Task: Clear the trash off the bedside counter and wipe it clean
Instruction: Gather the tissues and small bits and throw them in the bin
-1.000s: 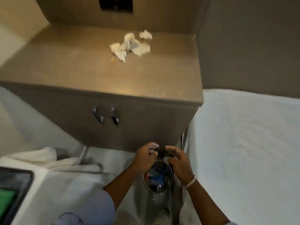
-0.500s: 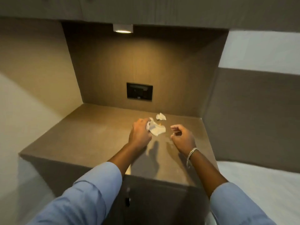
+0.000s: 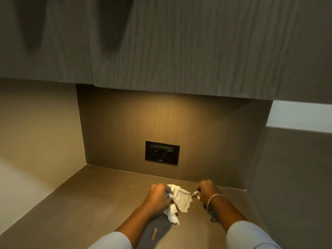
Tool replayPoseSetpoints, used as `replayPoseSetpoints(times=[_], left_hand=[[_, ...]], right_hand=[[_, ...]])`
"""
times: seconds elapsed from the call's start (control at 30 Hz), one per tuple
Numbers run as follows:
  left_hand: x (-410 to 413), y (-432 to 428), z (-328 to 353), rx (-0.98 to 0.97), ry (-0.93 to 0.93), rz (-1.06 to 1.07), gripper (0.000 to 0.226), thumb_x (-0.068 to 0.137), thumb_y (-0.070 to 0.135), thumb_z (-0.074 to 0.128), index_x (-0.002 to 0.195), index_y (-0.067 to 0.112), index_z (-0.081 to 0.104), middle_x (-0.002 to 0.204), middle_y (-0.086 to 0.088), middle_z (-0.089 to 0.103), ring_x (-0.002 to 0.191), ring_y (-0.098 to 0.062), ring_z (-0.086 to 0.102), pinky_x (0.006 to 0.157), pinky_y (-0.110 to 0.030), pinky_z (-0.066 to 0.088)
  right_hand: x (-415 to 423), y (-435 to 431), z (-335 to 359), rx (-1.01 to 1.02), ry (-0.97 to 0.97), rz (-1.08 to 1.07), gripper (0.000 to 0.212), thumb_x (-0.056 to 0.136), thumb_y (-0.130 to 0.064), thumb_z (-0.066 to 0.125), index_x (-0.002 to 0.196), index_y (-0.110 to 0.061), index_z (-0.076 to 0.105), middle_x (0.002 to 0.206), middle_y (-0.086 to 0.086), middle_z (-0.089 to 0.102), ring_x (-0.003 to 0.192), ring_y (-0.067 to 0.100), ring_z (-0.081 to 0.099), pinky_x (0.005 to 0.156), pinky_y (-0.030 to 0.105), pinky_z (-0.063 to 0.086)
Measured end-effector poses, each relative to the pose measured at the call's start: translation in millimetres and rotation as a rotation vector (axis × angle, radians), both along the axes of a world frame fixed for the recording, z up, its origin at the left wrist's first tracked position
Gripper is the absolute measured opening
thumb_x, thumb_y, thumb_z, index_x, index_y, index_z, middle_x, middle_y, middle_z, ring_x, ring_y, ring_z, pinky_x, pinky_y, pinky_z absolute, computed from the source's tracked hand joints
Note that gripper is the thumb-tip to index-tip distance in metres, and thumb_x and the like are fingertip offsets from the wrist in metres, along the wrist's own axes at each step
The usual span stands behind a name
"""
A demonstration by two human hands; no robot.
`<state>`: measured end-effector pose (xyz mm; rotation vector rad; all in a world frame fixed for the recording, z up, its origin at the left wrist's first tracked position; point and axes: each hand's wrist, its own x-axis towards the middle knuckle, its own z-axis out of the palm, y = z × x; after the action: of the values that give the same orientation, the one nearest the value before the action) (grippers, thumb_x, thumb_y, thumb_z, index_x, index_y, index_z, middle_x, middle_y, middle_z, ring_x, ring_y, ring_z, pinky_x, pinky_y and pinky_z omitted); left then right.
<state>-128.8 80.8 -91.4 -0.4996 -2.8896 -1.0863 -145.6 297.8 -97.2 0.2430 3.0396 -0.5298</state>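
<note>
Gathering the trash, judged by the crumpled tissue [image 3: 179,198] bunched between both hands above the brown surface [image 3: 89,200]. Best done by balling every loose flap into one fist before lifting, so that no scrap drops back; then sweeping up the small tan stub [image 3: 154,236] lying on the surface below the left grip, near the left sleeve. Wiping only after that, with nothing left to smear about.

Left grip [image 3: 158,197]: curled tight, clamped on one end of the tissue, with a white tail hanging down beneath it toward the surface. Right grip [image 3: 206,192]: fingers pinched together on the opposite corner of the same tissue, a bracelet [image 3: 213,199] at the wrist just behind it. Tissue stretched between the two grips, mostly nearer the left one. Hard to say whether the hanging tail touches the surface. Beyond both grips, a dark socket panel [image 3: 162,152] on the back wall, well apart from the work.
</note>
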Motion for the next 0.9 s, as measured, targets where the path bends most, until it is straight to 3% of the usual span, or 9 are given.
replayPoseSetpoints(times=[0.07,0.13,0.2,0.27,0.33,0.5,0.57,0.73,0.9], left_hand=[[14.1,-0.3,18.9,0.162,0.045,0.037,0.021,0.079,0.011,0.070,0.100,0.012,0.076,0.106,-0.006,0.073,0.091,-0.014,0.066,0.065,-0.007,0.048],[34.7,6.0,38.9,0.245,0.120,0.025,0.019,0.076,0.006,0.071,0.093,0.010,0.078,0.098,-0.009,0.075,0.086,-0.015,0.068,0.063,-0.011,0.046],[67.9,15.9,57.2,0.284,0.157,-0.065,0.019,0.072,0.002,0.072,0.088,0.008,0.081,0.089,-0.011,0.078,0.080,-0.015,0.068,0.069,-0.022,0.051],[107.7,27.8,68.5,0.287,0.172,-0.143,0.022,0.068,-0.001,0.074,0.087,0.008,0.081,0.087,-0.012,0.078,0.079,-0.016,0.069,0.072,-0.027,0.053],[148.2,38.1,67.4,0.346,0.131,-0.183,0.023,0.067,-0.004,0.074,0.087,0.006,0.080,0.087,-0.012,0.078,0.079,-0.016,0.068,0.074,-0.027,0.053],[238.5,57.3,33.3,0.517,-0.128,-0.191,0.024,0.070,-0.010,0.070,0.091,-0.003,0.078,0.092,-0.026,0.076,0.078,-0.020,0.066,0.079,-0.043,0.058],[273.2,64.7,9.0,0.587,-0.234,-0.195,0.019,0.071,-0.008,0.071,0.088,-0.001,0.077,0.091,-0.025,0.076,0.078,-0.022,0.067,0.081,-0.046,0.059],[358.8,72.6,-79.8,0.743,-0.493,-0.180,0.017,0.073,-0.009,0.076,0.086,0.003,0.076,0.083,-0.017,0.073,0.072,-0.016,0.072,0.069,-0.026,0.061],[417.3,83.6,-206.4,0.591,-0.782,0.147,0.018,0.079,-0.007,0.072,0.095,-0.013,0.070,0.093,-0.021,0.071,0.085,-0.034,0.068,0.068,-0.024,0.060]], right_hand=[[25.4,12.1,-1.8,-0.197,0.181,-0.091,0.012,0.076,-0.004,0.068,0.078,-0.013,0.077,0.085,0.012,0.076,0.083,0.026,0.071,0.075,0.032,0.058],[55.9,14.9,2.9,-0.459,0.367,-0.148,0.018,0.075,0.002,0.066,0.070,-0.012,0.075,0.077,0.014,0.076,0.076,0.030,0.072,0.067,0.040,0.062],[92.6,9.8,16.4,-0.617,0.497,-0.112,0.021,0.077,0.005,0.065,0.080,-0.013,0.075,0.086,0.013,0.076,0.082,0.029,0.072,0.075,0.044,0.061],[134.0,2.4,31.9,-0.675,0.543,0.012,0.035,0.075,0.009,0.065,0.102,-0.012,0.072,0.099,0.009,0.075,0.089,0.016,0.069,0.086,0.026,0.057],[183.3,-3.8,40.5,-0.671,0.535,0.144,0.045,0.073,0.008,0.069,0.115,-0.011,0.067,0.105,0.001,0.072,0.090,0.002,0.065,0.081,0.007,0.050],[296.3,-4.4,25.5,-0.773,0.461,0.125,0.038,0.075,0.005,0.072,0.112,-0.005,0.068,0.107,0.012,0.073,0.098,0.023,0.068,0.086,0.031,0.054],[336.3,-0.7,5.7,-0.769,0.448,0.037,0.036,0.076,0.007,0.069,0.111,-0.003,0.069,0.104,0.012,0.073,0.094,0.023,0.068,0.084,0.030,0.055],[434.2,-4.6,-74.0,-0.748,0.313,-0.076,0.028,0.082,-0.010,0.070,0.110,-0.010,0.069,0.100,-0.003,0.071,0.090,0.005,0.067,0.083,0.012,0.053],[488.7,-5.0,-203.2,-0.771,-0.018,-0.302,0.027,0.085,-0.003,0.065,0.111,-0.009,0.069,0.107,0.010,0.073,0.099,0.019,0.068,0.093,0.040,0.056]])
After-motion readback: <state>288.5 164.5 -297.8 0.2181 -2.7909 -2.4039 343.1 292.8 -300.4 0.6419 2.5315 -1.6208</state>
